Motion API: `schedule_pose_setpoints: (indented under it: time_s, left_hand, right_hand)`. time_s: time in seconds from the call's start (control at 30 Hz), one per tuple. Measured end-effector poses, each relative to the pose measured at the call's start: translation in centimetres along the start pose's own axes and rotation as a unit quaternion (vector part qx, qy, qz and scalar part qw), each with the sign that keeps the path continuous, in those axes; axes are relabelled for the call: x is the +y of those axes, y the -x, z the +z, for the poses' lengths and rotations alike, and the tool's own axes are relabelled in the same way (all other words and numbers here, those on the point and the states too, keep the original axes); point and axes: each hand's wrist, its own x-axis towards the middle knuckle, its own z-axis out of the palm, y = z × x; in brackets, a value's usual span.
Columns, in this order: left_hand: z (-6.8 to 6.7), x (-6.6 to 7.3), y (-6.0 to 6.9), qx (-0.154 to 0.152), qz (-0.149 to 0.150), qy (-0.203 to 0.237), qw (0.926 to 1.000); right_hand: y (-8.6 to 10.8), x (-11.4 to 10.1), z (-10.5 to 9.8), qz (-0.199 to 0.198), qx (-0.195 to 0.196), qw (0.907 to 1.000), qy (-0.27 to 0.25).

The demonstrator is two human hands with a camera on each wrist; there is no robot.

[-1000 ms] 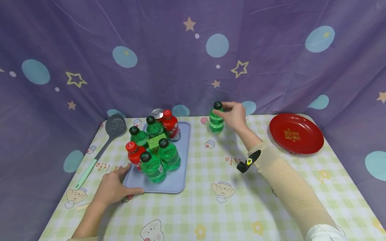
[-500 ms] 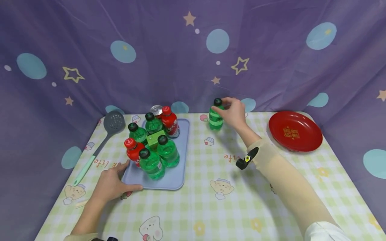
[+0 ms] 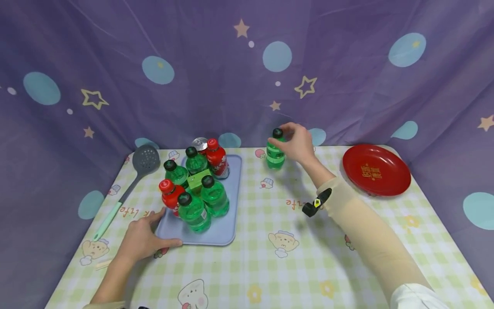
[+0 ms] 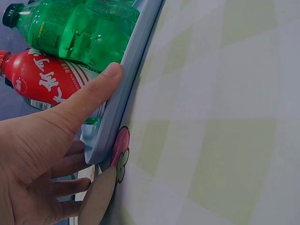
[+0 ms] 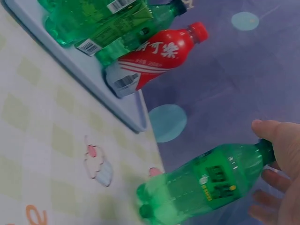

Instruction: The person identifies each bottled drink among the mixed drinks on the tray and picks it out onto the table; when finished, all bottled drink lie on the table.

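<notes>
Green plastic: we note a black-capped bottle (image 3: 275, 159) upright toward the back of the checked table (image 3: 308, 274), between the blue tray (image 3: 230, 227) and the red plate (image 3: 376, 169), thumb and fingers of the right hand (image 3: 298, 143) pinching its neck. At the tray's near left corner we see the left hand (image 3: 140, 238), digits spread apart, thumb against the rim, other bottles (image 3: 196, 216) crowded inside.
</notes>
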Motion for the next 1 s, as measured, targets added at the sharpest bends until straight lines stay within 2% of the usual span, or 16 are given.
schedule_pose_setpoints:
  time_s: [0.13, 0.3, 0.6, 0.83, 1.0]
  left_hand:
    - [0.0, -0.1, 0.0, -0.001, 0.001, 0.001, 1.0000]
    - [0.2, -0.1, 0.1, 0.000, 0.000, 0.000, 1.0000]
    - [0.2, -0.1, 0.1, 0.008, 0.007, 0.003, 0.9999]
    - [0.1, 0.0, 0.1, 0.005, 0.003, -0.002, 1.0000]
    - [0.1, 0.1, 0.1, 0.006, 0.001, 0.000, 1.0000]
  right_hand:
    - [-0.3, -0.7, -0.7, -0.052, 0.014, 0.9985, -0.014]
    - [-0.2, -2.5, -1.4, -0.114, 0.018, 0.9921, -0.049]
    - [1.3, -6.5, -1.4, -0.143, -0.045, 0.9807, -0.125]
    - [3.1, -8.0, -0.2, -0.193, -0.104, 0.9572, -0.189]
    - [4.4, -8.7, 1.2, -0.236, -0.146, 0.9404, -0.197]
